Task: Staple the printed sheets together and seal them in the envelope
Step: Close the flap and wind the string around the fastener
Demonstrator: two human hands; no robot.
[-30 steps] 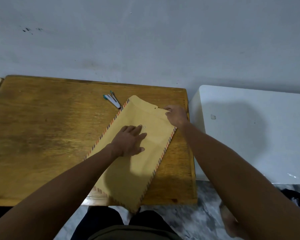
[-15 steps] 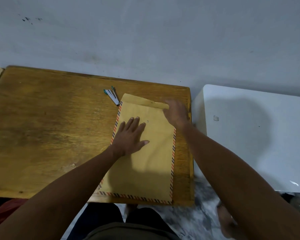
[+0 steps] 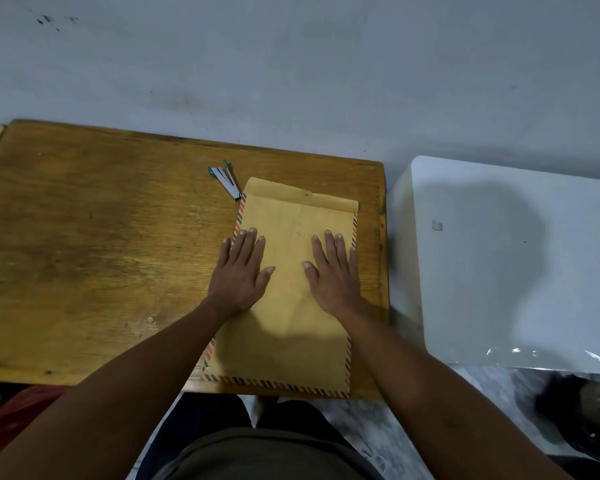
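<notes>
Both hands flat on the envelope (image 3: pixel 293 296), flap not yet sealed.

Envelope lies on the wooden table (image 3: pixel 101 254), at its right end w/ the near edge at the table's near edge; flap (image 3: pixel 302 194) at the far end looks unfolded, eyelet showing. Left hand (image 3: pixel 241 271) presses the left side, fingers straight, partly over the striped border; right hand (image 3: pixel 333 271) presses the right side, fingers straight too, neither gripping anything. Stapler (image 3: pixel 226 179) sits just beside the far-left corner, untouched. Sheets aren't visible (prob. inside, can't confirm). Envelope should handle light, thin, floppy, prone to creasing & sliding on the wood: pin the body w/ one palm, pinch the flap at its far edge to fold it down.
</notes>
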